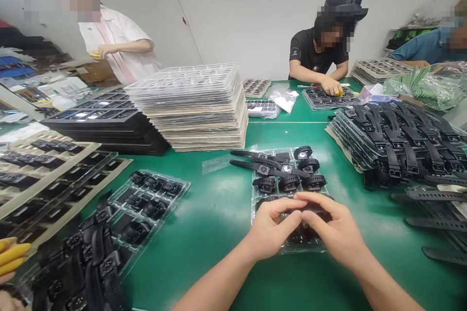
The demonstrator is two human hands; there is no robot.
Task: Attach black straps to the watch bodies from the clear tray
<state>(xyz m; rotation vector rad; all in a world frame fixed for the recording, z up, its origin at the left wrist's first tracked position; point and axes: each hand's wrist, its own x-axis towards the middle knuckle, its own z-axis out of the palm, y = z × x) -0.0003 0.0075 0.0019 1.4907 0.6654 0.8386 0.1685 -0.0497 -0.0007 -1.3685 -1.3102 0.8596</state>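
Observation:
A clear plastic tray (254, 204) lies on the green table (204, 218) in front of me, with several black smartwatches (290, 183) curled in its compartments. Two watches with straps laid out straight (263, 170) rest across its upper left part. Over the lower part of the tray are my left hand (272, 228) and my right hand (333, 228), their fingertips and thumbs meeting. Fingers of both hands are bent round a black watch strap or case, mostly hidden beneath them, so what they grip is hard to make out.
Tall stacked trays (197, 107) stand behind at the left, near black trays (109, 126). Another watch tray (153, 194) and heaped watches (95, 257) lie left. Watches cover a tray stack (401, 141) at right. Several people work around; a yellow-tipped hand (12, 257) shows at far left.

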